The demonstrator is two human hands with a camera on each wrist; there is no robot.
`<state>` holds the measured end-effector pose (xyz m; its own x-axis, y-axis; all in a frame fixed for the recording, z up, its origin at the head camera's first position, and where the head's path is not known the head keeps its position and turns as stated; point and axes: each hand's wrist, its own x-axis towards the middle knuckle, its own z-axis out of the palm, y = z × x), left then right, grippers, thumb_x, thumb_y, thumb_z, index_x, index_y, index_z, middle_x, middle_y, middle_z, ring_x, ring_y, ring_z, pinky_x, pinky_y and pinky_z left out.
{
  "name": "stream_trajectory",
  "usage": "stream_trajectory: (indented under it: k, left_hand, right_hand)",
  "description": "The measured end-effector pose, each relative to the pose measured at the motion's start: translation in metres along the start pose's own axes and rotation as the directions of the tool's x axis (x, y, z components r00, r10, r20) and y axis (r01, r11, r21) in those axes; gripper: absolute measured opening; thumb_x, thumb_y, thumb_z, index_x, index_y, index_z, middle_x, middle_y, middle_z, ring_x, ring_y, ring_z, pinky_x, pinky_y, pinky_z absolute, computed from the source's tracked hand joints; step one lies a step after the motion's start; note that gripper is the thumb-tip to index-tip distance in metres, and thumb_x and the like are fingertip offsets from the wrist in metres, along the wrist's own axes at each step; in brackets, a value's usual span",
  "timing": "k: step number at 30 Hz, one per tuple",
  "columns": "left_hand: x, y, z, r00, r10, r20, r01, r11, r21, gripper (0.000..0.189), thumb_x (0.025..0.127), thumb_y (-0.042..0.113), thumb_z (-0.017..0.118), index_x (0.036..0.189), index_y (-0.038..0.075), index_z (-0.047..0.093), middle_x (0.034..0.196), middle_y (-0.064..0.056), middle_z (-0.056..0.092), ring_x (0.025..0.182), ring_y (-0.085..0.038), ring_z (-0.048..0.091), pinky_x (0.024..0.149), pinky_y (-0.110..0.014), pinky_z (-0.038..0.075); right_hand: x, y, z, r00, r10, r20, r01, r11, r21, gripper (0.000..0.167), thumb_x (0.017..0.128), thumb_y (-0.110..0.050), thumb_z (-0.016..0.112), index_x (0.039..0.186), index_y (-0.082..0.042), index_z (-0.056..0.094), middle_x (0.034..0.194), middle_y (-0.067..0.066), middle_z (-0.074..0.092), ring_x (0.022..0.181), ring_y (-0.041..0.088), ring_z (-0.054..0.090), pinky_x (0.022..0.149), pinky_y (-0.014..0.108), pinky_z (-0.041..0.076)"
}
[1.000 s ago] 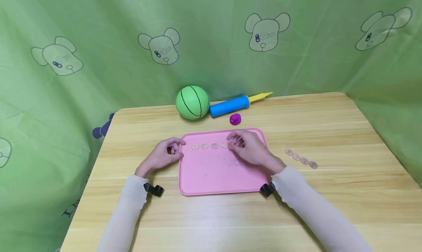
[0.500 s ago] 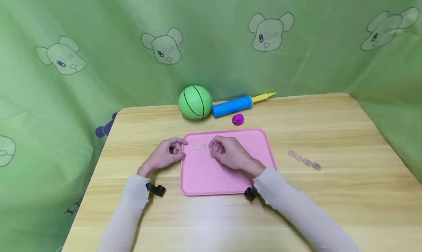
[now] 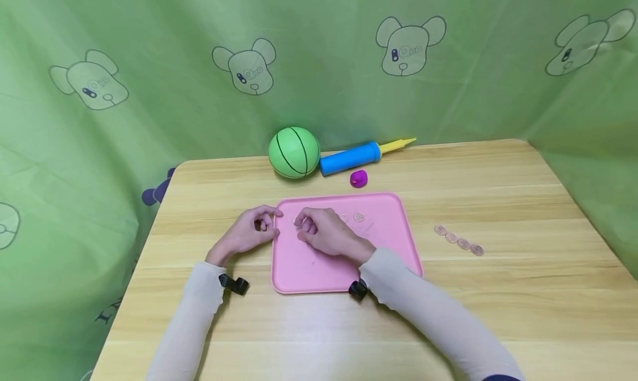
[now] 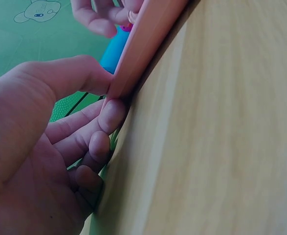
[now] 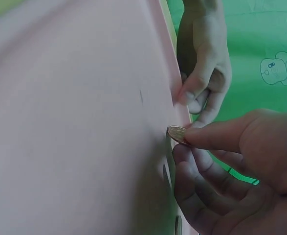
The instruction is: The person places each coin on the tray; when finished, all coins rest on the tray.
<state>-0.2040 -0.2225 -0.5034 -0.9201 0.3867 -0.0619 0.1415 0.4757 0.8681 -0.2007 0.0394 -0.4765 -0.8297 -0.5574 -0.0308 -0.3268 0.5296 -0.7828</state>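
My left hand (image 3: 253, 227) pinches the left rim of a pink tray (image 3: 339, 284), near its far corner. In the left wrist view its thumb and forefinger meet the tray's wall. Over the tray's left part, my right hand (image 3: 329, 231) holds a coin (image 5: 177, 133) by its edge between thumb and fingertips, close above the surface. One coin (image 3: 295, 220) lies on the tray just left of that hand. Two more, a partly covered coin (image 3: 343, 218) and a farther coin (image 3: 359, 217), lie to its right. The hand hides the stretch between.
Several coins (image 3: 451, 237) lie in a slanting line on the wooden table (image 3: 523, 292) right of the tray. Behind the tray are a green ball (image 3: 294, 152), a blue pump (image 3: 350, 159) with a yellow nozzle and a small purple toy (image 3: 358, 178). A green curtain (image 3: 319, 65) borders the table.
My right hand has moved leftward across the tray, from its right half to its left part, uncovering coins at the right of the row. The left hand stays at the tray's rim.
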Motion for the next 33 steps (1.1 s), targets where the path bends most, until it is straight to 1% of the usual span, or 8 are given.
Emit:
stream_trajectory:
  k: [6,13,17,23,29,33]
  left_hand:
    - [0.002,0.000,0.002,1.000,0.013,0.003,-0.013,1.000,0.012,0.047,0.092,0.003,0.079,0.138,0.001,0.068,0.092,-0.004,0.067,0.083,-0.015,0.060,0.078,-0.022,0.051]
    - [0.002,0.001,0.002,1.000,0.016,0.005,-0.016,1.000,0.022,0.048,0.092,0.003,0.079,0.138,0.000,0.067,0.092,-0.004,0.067,0.084,-0.015,0.060,0.078,-0.023,0.051]
    - [0.001,0.001,0.001,1.000,0.013,0.004,-0.013,0.999,0.033,0.049,0.091,0.003,0.079,0.139,0.000,0.067,0.093,-0.005,0.068,0.084,-0.016,0.060,0.079,-0.023,0.052]
    - [0.000,0.001,0.003,1.000,0.002,-0.001,-0.002,1.000,0.029,0.049,0.091,0.003,0.079,0.139,0.002,0.067,0.095,-0.007,0.067,0.086,-0.018,0.060,0.080,-0.023,0.051]
    - [-0.001,0.003,0.003,1.000,-0.015,-0.006,0.015,0.999,0.039,0.049,0.091,0.003,0.079,0.139,0.003,0.067,0.095,-0.007,0.068,0.087,-0.019,0.059,0.082,-0.025,0.051]
    - [-0.001,0.002,0.003,1.000,-0.005,-0.005,0.005,0.999,0.044,0.049,0.091,0.003,0.080,0.138,0.002,0.067,0.095,-0.006,0.068,0.086,-0.018,0.059,0.081,-0.024,0.050]
  right_hand:
    - [0.004,-0.004,0.003,1.000,0.014,0.008,-0.013,0.999,-0.034,0.020,0.099,-0.006,0.078,0.118,-0.007,0.074,0.095,0.003,0.074,0.084,0.010,0.066,0.082,0.026,0.057]
    - [0.005,-0.008,0.003,0.997,0.068,0.029,-0.066,0.996,-0.055,0.022,0.099,-0.007,0.078,0.120,-0.010,0.073,0.098,0.003,0.073,0.089,0.013,0.066,0.087,0.031,0.057]
    - [0.006,-0.008,0.004,0.998,0.059,0.034,-0.056,0.996,-0.066,0.022,0.099,-0.006,0.077,0.121,-0.010,0.073,0.099,0.002,0.072,0.089,0.013,0.065,0.087,0.030,0.057]
    - [0.001,-0.010,-0.003,1.000,0.014,0.003,-0.014,0.996,-0.085,0.019,0.100,-0.003,0.073,0.118,-0.006,0.074,0.100,0.005,0.073,0.090,0.014,0.066,0.087,0.029,0.058]
    - [-0.009,-0.012,-0.012,0.999,0.015,-0.036,-0.019,0.996,-0.090,0.015,0.102,-0.005,0.071,0.117,-0.005,0.075,0.100,0.005,0.072,0.092,0.016,0.066,0.088,0.032,0.058]
    - [-0.017,-0.006,-0.022,0.998,0.012,-0.060,-0.018,0.994,-0.105,0.012,0.101,-0.004,0.070,0.112,-0.006,0.075,0.098,0.005,0.073,0.089,0.016,0.065,0.085,0.032,0.058]
